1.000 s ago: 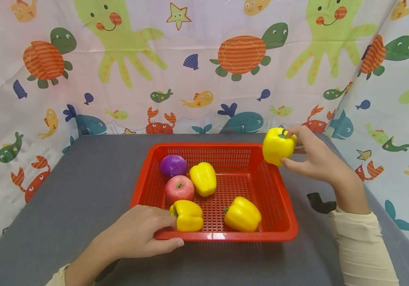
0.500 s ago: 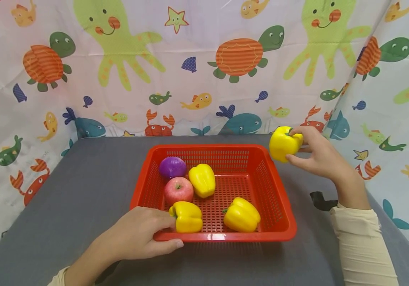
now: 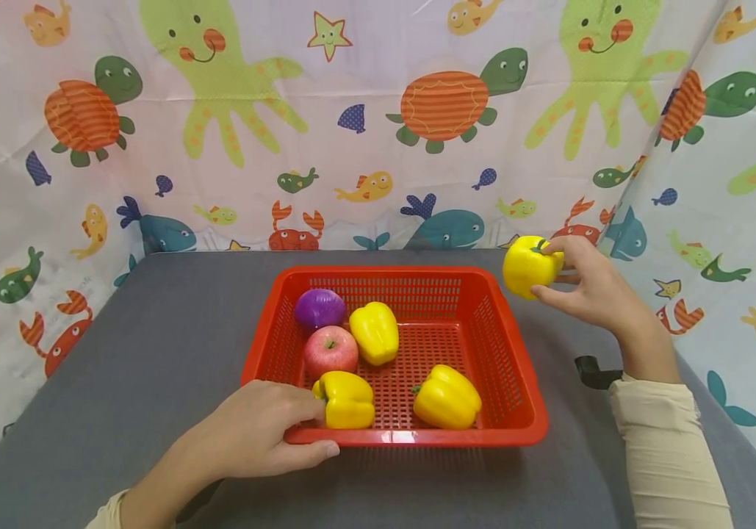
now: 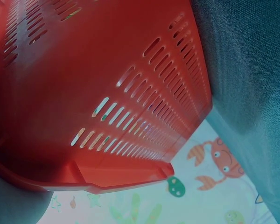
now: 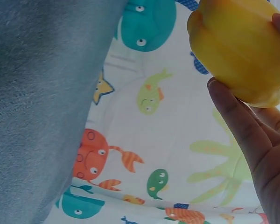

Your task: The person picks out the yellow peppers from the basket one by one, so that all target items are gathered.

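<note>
In the head view my right hand (image 3: 585, 286) pinches a yellow bell pepper (image 3: 531, 266) between thumb and fingers, held up just outside the basket's back right corner. The right wrist view shows the same bell pepper (image 5: 242, 51) with fingertips against its side. My left hand (image 3: 261, 426) grips the front left corner of the red plastic basket (image 3: 536, 426), fingers over the rim and thumb in front. Inside lie a yellow bell pepper (image 3: 350, 400) beside my left fingertips, another at front right (image 3: 448, 397), a third behind (image 3: 375, 332), a red apple (image 3: 330, 351) and a purple onion (image 3: 320, 308).
The basket stands on a grey cloth-covered table (image 3: 173, 345). A dark curved object (image 3: 596, 373) lies to its right, near my right wrist. A printed sea-animal curtain (image 3: 364, 81) hangs behind the table and along both sides.
My right hand has moved right with the bell pepper, from over the basket's right rim to just outside it. The left hand and the basket's contents stay put.
</note>
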`<state>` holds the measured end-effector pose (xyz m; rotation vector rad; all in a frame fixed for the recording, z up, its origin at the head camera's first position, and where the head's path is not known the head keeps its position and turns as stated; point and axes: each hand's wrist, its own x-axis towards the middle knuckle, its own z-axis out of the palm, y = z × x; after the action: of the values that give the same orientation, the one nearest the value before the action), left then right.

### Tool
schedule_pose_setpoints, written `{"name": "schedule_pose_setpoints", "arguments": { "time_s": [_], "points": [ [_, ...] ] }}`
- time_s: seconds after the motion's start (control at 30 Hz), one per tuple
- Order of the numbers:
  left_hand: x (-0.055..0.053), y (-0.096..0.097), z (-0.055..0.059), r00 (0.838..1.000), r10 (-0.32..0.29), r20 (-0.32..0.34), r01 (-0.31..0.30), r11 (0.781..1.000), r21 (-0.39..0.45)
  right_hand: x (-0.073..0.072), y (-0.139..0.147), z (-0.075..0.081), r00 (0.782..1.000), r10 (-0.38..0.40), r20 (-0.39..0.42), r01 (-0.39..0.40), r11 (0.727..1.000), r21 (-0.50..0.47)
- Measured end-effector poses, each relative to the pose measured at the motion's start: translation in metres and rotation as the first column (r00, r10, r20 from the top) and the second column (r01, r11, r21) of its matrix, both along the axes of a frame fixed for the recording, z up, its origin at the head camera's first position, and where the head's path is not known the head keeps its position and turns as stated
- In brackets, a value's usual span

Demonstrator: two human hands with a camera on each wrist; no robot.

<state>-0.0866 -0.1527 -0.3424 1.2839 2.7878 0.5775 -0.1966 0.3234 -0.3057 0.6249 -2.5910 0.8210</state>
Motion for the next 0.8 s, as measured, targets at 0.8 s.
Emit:
{"name": "schedule_pose_setpoints", "arguments": {
  "time_s": [0.8],
  "points": [
    [0.0, 0.0, 0.002, 1.0, 0.0, 0.013, 0.0, 1.0, -0.003, -0.018, 0.007, -0.028, 0.956, -0.133, 0.262, 0.108, 0.988, 0.109]
  ]
}}
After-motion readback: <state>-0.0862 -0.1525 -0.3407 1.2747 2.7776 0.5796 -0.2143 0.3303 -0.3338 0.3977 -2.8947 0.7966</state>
